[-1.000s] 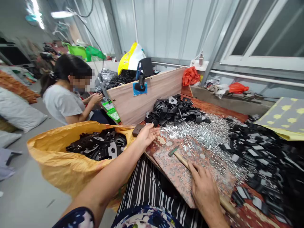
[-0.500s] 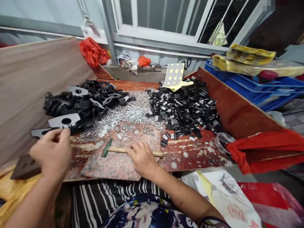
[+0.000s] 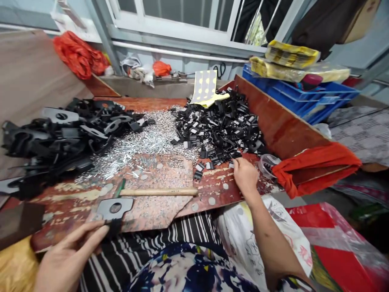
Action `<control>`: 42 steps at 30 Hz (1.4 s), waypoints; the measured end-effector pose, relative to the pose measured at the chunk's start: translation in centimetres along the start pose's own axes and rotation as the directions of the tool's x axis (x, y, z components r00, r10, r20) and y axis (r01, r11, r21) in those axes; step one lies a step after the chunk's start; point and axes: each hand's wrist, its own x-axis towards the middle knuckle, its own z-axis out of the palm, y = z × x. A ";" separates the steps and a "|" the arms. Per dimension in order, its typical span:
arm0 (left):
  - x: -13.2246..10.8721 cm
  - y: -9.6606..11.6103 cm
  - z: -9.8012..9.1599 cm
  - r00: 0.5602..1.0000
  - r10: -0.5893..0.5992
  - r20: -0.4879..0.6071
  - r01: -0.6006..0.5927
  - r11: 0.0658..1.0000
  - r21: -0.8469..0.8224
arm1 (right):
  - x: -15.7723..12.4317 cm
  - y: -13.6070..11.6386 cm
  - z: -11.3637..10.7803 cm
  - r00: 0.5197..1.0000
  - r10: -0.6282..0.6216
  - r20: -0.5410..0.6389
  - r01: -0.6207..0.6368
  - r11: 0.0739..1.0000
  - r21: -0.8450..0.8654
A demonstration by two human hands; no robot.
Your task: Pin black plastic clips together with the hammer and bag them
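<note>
My left hand (image 3: 75, 249) pinches the black end of a flat grey-and-black plastic part (image 3: 124, 205) with a round hole, held over the front of a pinkish speckled slab (image 3: 152, 217). A hammer (image 3: 161, 192) with a green head and wooden handle lies across that slab, touched by neither hand. At the near edge of a heap of small black clips (image 3: 221, 121), my right hand (image 3: 246, 178) has its fingers pinched together. What they hold, if anything, is too small to make out. Loose metal pins (image 3: 146, 144) spread behind the slab.
More black plastic parts (image 3: 60, 138) are heaped at left. A clear tub (image 3: 269, 164) and a red cloth (image 3: 316, 166) sit at right, near the slanted wooden side board (image 3: 273, 109). Beyond it stands a blue crate (image 3: 304, 101). A patterned yellow-grey sheet (image 3: 205, 87) rests on the clips.
My left hand has brought the plastic part from the left heap toward me and the slab. My right hand has let go of the hammer handle and moved right to the clips.
</note>
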 end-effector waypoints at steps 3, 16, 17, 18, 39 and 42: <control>0.1 1.3 0.3 0.997 -0.017 0.082 0.018 1.000 -0.012 | 0.9 1.9 1.5 0.998 0.046 0.034 -0.046 0.999 -0.021; -2.4 4.0 0.0 0.984 -0.142 0.112 0.178 0.864 -0.470 | -1.4 -1.0 -1.5 0.986 -0.140 -0.090 0.166 0.885 0.435; -2.8 4.8 0.6 0.974 -0.116 0.195 0.198 0.850 -0.489 | -2.3 -3.3 -2.1 0.974 -0.203 -0.102 0.225 0.806 0.547; -3.2 5.8 1.3 0.954 -0.073 0.289 0.216 0.837 -0.502 | -3.3 -5.7 -2.6 0.955 -0.283 -0.090 0.273 0.717 0.642; -4.3 7.8 5.3 0.809 0.260 0.527 0.304 0.583 -0.753 | -10.5 -17.8 -2.6 0.806 -0.591 -0.038 0.257 0.292 0.921; -3.8 7.3 4.9 0.841 0.263 0.474 0.189 0.677 -0.711 | -10.9 -17.8 -2.4 0.779 -0.605 0.165 0.015 0.280 0.960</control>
